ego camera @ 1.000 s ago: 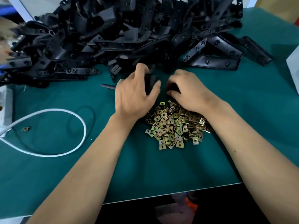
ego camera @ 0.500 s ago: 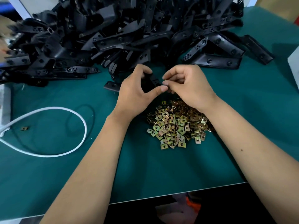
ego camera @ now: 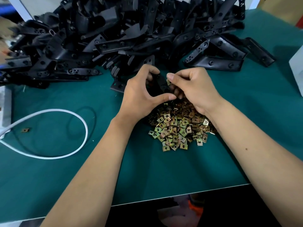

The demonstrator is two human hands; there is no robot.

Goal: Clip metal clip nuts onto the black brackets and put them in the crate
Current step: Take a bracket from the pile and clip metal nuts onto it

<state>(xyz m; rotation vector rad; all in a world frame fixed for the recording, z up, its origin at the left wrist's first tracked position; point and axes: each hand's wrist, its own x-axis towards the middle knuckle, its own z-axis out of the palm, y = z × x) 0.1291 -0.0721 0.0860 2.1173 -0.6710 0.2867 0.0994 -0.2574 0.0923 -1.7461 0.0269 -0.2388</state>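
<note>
Both hands lifted off desk (ego camera: 164,169). Left hand (ego camera: 141,95) grasps bracket (ego camera: 159,84); right hand (ego camera: 195,89) pinches nut (ego camera: 168,82) at its edge. Risk: skewed nut slips, drops into nut pile (ego camera: 178,126).

Even overhead light, soft shadows, wide-angle bending, blurred left edge.

A green mat (ego camera: 49,177) covers the desk. A white cable (ego camera: 77,118) loops across its left side, running off the left edge beside a white block (ego camera: 5,108) (only partly in view). At the right edge stands a white box (ego camera: 297,69), cropped.
</note>
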